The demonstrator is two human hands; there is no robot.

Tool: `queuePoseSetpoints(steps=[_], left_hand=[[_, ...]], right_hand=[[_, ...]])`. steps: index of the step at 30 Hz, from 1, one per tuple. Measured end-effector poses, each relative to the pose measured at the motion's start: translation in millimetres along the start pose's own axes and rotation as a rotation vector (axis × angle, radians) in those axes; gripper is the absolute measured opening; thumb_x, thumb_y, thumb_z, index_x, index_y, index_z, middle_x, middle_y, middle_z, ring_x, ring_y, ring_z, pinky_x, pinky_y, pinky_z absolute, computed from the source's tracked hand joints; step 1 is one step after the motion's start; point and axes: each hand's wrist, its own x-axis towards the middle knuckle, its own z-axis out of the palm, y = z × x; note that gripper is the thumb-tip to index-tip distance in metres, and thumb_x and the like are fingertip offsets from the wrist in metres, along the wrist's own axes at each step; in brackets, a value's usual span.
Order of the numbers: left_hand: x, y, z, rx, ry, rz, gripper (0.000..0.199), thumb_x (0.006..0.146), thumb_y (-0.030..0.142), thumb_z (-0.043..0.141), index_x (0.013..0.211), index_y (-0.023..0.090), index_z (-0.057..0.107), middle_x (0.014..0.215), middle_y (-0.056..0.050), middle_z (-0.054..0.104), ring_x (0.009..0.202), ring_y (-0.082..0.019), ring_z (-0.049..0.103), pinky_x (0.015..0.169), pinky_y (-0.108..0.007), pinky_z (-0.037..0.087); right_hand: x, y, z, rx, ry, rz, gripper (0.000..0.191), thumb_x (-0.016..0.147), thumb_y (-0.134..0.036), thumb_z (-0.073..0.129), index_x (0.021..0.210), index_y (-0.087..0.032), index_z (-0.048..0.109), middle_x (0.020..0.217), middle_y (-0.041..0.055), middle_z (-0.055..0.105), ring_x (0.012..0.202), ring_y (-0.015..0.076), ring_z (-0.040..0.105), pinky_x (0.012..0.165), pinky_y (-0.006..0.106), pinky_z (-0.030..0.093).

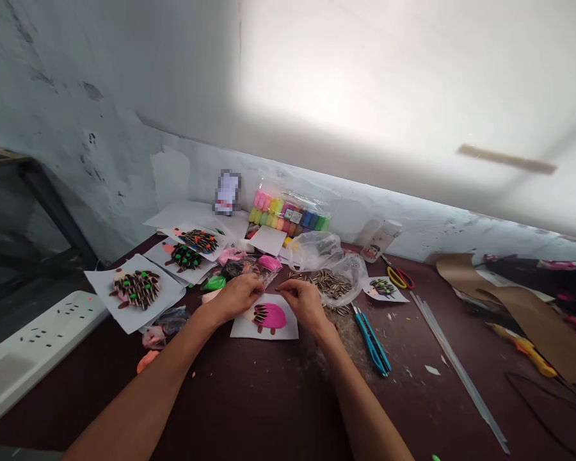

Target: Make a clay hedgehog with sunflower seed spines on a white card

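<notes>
A white card [288,330] lies on the dark table, bearing a hedgehog picture of pink clay [276,315] with brown feet. Several striped sunflower seeds [260,312] are stuck in its left part. My left hand [242,294] is over the card's upper left corner, fingers bunched together; whatever they hold is hidden. At the card's upper right, my right hand [306,304] pinches a small dark sliver that looks like a sunflower seed. Behind that hand, a heap of loose sunflower seeds [333,283] spills from a clear plastic bag [358,272].
Finished seed hedgehogs on paper [137,291] lie at left, near a white power strip [43,342]. Coloured clay packs [292,214] and a phone [227,192] lean at the back. To the right are a blue-handled tool [372,342], scissors [400,277], glue sticks [456,365] and a yellow glue gun [528,351].
</notes>
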Motion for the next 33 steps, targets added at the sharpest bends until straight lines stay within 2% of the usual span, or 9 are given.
queuePoseSetpoints(steps=[2, 5, 10, 22, 33], left_hand=[[0, 2, -1.3, 0.006, -0.006, -0.002, 0.020, 0.083, 0.010, 0.052, 0.089, 0.017, 0.071, 0.095, -0.007, 0.069, 0.090, -0.019, 0.063, 0.081, -0.027, 0.047], [-1, 4, -2.7, 0.016, -0.006, -0.005, 0.021, 0.084, 0.012, 0.052, 0.088, 0.017, 0.071, 0.095, -0.007, 0.068, 0.088, -0.019, 0.063, 0.080, -0.027, 0.047], [0, 4, -1.7, 0.037, -0.005, -0.009, 0.020, 0.085, 0.012, 0.052, 0.089, 0.017, 0.071, 0.095, -0.007, 0.068, 0.089, -0.018, 0.062, 0.081, -0.027, 0.047], [0, 2, 1.2, 0.027, 0.000, -0.016, 0.022, 0.085, 0.011, 0.052, 0.091, 0.017, 0.073, 0.096, -0.007, 0.067, 0.090, -0.019, 0.063, 0.080, -0.027, 0.047], [-1, 5, 0.2, 0.043, -0.009, -0.034, 0.023, 0.086, 0.012, 0.052, 0.092, 0.017, 0.073, 0.097, -0.008, 0.067, 0.093, -0.021, 0.063, 0.082, -0.028, 0.047]], right_hand=[[-5, -1, 1, 0.020, -0.082, -0.005, 0.017, 0.079, -0.013, 0.062, 0.084, -0.022, 0.076, 0.082, 0.0000, 0.076, 0.073, 0.0144, 0.066, 0.068, 0.022, 0.046], [-11, -1, 2, -0.011, -0.122, -0.045, 0.019, 0.079, -0.011, 0.063, 0.085, -0.022, 0.077, 0.084, 0.0005, 0.076, 0.076, 0.0143, 0.067, 0.072, 0.022, 0.046], [-13, 1, 6, -0.073, -0.098, -0.063, 0.023, 0.080, -0.009, 0.062, 0.090, -0.023, 0.077, 0.090, 0.0008, 0.076, 0.081, 0.0146, 0.067, 0.073, 0.023, 0.045], [-15, -6, 15, -0.089, -0.055, -0.087, 0.022, 0.084, -0.011, 0.063, 0.093, -0.024, 0.078, 0.082, 0.0017, 0.071, 0.068, 0.0128, 0.060, 0.064, 0.021, 0.041], [-14, -5, 18, -0.110, -0.085, -0.126, 0.020, 0.086, -0.013, 0.062, 0.092, -0.023, 0.078, 0.083, 0.0026, 0.070, 0.071, 0.0132, 0.060, 0.067, 0.022, 0.041]])
